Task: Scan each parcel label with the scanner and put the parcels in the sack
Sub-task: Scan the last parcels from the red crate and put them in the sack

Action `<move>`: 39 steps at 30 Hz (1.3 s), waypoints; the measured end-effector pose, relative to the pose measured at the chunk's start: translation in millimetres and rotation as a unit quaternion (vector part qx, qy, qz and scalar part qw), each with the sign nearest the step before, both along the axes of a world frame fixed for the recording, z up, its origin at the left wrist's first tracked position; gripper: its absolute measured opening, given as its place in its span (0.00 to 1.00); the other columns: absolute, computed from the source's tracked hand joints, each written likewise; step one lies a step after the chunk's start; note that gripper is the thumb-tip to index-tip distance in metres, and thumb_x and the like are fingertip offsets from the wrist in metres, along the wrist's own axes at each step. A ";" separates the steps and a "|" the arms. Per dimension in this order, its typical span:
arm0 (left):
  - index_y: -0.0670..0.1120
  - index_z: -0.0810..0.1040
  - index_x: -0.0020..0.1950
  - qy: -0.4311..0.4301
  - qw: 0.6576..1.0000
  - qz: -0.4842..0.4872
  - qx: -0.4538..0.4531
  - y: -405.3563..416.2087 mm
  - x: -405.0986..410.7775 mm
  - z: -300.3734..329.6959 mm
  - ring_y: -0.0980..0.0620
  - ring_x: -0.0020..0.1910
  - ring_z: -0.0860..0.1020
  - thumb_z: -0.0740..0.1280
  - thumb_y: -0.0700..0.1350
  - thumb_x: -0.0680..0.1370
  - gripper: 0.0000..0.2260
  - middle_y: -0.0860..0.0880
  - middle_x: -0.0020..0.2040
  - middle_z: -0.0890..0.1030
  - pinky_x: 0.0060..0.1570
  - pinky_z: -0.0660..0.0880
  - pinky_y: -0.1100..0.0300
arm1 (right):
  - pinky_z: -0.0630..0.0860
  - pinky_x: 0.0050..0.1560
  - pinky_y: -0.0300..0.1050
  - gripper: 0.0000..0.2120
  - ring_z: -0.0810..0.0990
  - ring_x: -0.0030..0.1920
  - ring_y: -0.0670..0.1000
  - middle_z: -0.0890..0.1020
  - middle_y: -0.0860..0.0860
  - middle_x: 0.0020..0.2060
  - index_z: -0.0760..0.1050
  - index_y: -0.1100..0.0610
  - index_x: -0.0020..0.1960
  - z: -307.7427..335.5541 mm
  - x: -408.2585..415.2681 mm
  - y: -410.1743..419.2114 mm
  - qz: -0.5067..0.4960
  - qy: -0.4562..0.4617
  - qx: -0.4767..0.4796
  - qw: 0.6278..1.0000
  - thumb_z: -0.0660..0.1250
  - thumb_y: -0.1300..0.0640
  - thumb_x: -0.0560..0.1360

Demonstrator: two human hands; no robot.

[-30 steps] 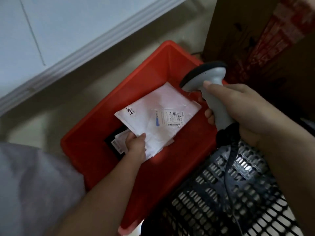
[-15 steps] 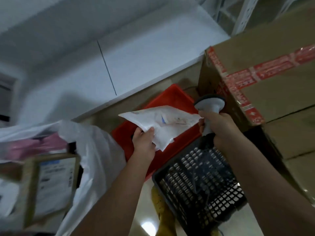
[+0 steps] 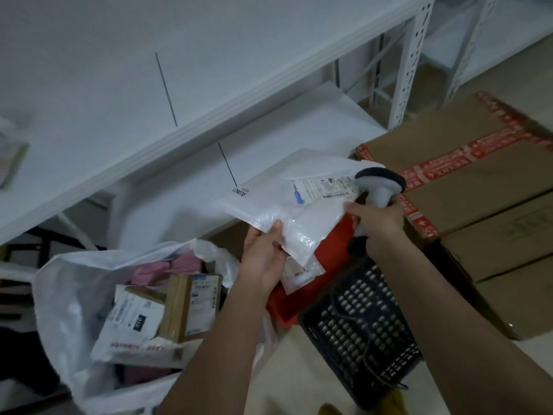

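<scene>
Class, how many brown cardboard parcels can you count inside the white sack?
1: a brown cardboard parcel standing among soft mailers in the white sack. More may be buried.

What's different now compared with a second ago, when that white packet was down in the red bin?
The left hand has lifted the white parcel out of the red bin and holds it up beside the open sack. Unchanged: the left hand grips the same parcel edge, and the right hand grips the scanner, head beside the label.

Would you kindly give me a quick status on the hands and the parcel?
Left hand grips white parcel, raised above red bin. Right hand holds scanner by its label. Sack open lower left, path clear.
</scene>
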State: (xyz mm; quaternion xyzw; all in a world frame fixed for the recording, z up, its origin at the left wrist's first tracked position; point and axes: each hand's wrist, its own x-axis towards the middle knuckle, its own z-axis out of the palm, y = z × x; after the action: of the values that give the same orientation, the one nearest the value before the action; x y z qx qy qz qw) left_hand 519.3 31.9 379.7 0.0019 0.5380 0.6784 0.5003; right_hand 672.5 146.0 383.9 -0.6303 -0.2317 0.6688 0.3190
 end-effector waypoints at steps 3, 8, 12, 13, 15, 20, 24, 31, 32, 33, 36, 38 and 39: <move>0.42 0.77 0.60 0.026 0.998 -0.006 -0.053 -21.7 -13.5 16.7 0.48 0.48 0.83 0.67 0.34 0.77 0.13 0.44 0.49 0.84 0.45 0.81 0.53 | 0.81 0.48 0.53 0.39 0.80 0.46 0.55 0.80 0.61 0.54 0.62 0.56 0.73 24.4 -0.8 -14.5 0.004 -0.008 0.047 0.999 0.76 0.68 0.67; 0.37 0.65 0.73 0.125 0.973 0.035 -0.190 -61.6 -42.8 37.7 0.42 0.53 0.80 0.78 0.49 0.66 0.41 0.38 0.63 0.76 0.46 0.80 0.51 | 0.79 0.45 0.49 0.35 0.79 0.47 0.53 0.79 0.55 0.52 0.66 0.50 0.69 58.1 15.4 -31.8 0.100 -0.043 0.160 0.981 0.72 0.71 0.68; 0.42 0.72 0.70 0.156 0.963 -0.084 -0.202 -74.6 -44.0 66.7 0.47 0.67 0.71 0.75 0.49 0.71 0.31 0.45 0.68 0.74 0.66 0.65 0.52 | 0.77 0.39 0.43 0.29 0.80 0.43 0.50 0.80 0.52 0.46 0.69 0.49 0.63 95.6 35.1 -42.1 0.245 -0.054 0.251 0.935 0.73 0.71 0.68; 0.45 0.72 0.70 0.149 0.961 -0.119 -0.201 -75.2 -41.4 73.2 0.49 0.69 0.70 0.75 0.49 0.71 0.29 0.47 0.68 0.75 0.68 0.62 0.54 | 0.77 0.40 0.43 0.29 0.80 0.43 0.49 0.80 0.50 0.45 0.70 0.49 0.62 107.2 39.9 -44.1 0.273 -0.055 0.264 0.923 0.73 0.71 0.69; 0.45 0.74 0.69 0.135 0.954 -0.183 -0.196 -76.2 -34.4 84.4 0.42 0.67 0.72 0.74 0.50 0.70 0.28 0.42 0.64 0.78 0.72 0.61 0.51 | 0.79 0.42 0.44 0.28 0.81 0.43 0.48 0.80 0.49 0.44 0.70 0.48 0.60 132.7 47.9 -48.1 0.319 -0.050 0.274 0.906 0.74 0.71 0.68; 0.40 0.74 0.64 0.015 0.979 -0.179 -0.097 -84.7 -14.5 116.0 0.46 0.53 0.79 0.62 0.36 0.80 0.13 0.42 0.56 0.81 0.51 0.77 0.54 | 0.82 0.49 0.56 0.33 0.82 0.49 0.57 0.81 0.56 0.50 0.69 0.53 0.67 183.9 63.9 -46.2 0.338 -0.046 0.304 0.890 0.74 0.72 0.68; 0.40 0.75 0.60 0.014 0.992 -0.118 -0.046 -86.9 -12.8 131.6 0.42 0.55 0.79 0.62 0.33 0.80 0.11 0.40 0.57 0.81 0.52 0.77 0.48 | 0.82 0.47 0.57 0.32 0.82 0.46 0.60 0.82 0.59 0.51 0.68 0.55 0.69 208.7 71.3 -46.2 0.301 -0.054 0.304 0.902 0.73 0.72 0.69; 0.39 0.76 0.57 0.068 0.992 0.049 -0.093 -84.6 -13.4 140.6 0.41 0.53 0.79 0.64 0.31 0.78 0.10 0.40 0.51 0.81 0.61 0.74 0.43 | 0.72 0.25 0.36 0.19 0.76 0.27 0.46 0.78 0.55 0.39 0.72 0.59 0.65 234.5 61.8 -50.8 0.219 -0.071 0.265 0.936 0.70 0.58 0.76; 0.39 0.76 0.56 0.077 0.990 0.065 -0.098 -85.6 -12.5 141.5 0.42 0.51 0.79 0.64 0.30 0.78 0.09 0.41 0.49 0.81 0.61 0.75 0.44 | 0.72 0.24 0.35 0.18 0.76 0.27 0.46 0.79 0.55 0.41 0.73 0.59 0.64 238.3 60.3 -51.0 0.222 -0.077 0.258 0.937 0.70 0.55 0.76; 0.41 0.76 0.53 0.085 0.987 0.085 -0.103 -86.5 -12.6 141.2 0.43 0.49 0.79 0.65 0.30 0.78 0.08 0.42 0.48 0.81 0.59 0.75 0.46 | 0.71 0.24 0.35 0.18 0.77 0.26 0.45 0.79 0.55 0.42 0.74 0.58 0.63 242.1 59.4 -51.9 0.227 -0.079 0.247 0.939 0.69 0.51 0.76; 0.43 0.77 0.48 0.099 0.977 0.145 -0.119 -88.1 -16.3 138.3 0.40 0.51 0.80 0.64 0.30 0.77 0.09 0.39 0.49 0.81 0.58 0.77 0.48 | 0.71 0.25 0.35 0.21 0.76 0.24 0.44 0.78 0.55 0.42 0.75 0.60 0.62 251.0 58.3 -53.8 0.242 -0.052 0.222 0.943 0.69 0.46 0.77; 0.45 0.75 0.44 0.118 0.968 0.167 -0.143 -90.0 -16.1 138.8 0.42 0.46 0.79 0.63 0.30 0.77 0.10 0.41 0.43 0.79 0.53 0.76 0.51 | 0.71 0.25 0.35 0.20 0.75 0.23 0.44 0.76 0.55 0.41 0.75 0.63 0.61 257.4 57.8 -56.5 0.258 -0.017 0.221 0.940 0.67 0.48 0.78; 0.46 0.73 0.42 0.134 0.963 0.174 -0.158 -90.3 -15.0 138.3 0.44 0.44 0.77 0.64 0.31 0.77 0.10 0.43 0.41 0.77 0.50 0.75 0.52 | 0.71 0.25 0.36 0.19 0.75 0.23 0.45 0.76 0.55 0.40 0.76 0.64 0.60 260.7 57.9 -58.3 0.264 -0.001 0.216 0.940 0.67 0.50 0.79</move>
State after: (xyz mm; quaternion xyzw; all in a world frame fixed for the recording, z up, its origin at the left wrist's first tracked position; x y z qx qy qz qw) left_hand 504.3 -58.3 518.0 -0.0798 0.6925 0.6549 0.2919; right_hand 730.4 87.8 644.6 -0.4627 -0.5294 0.6622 0.2591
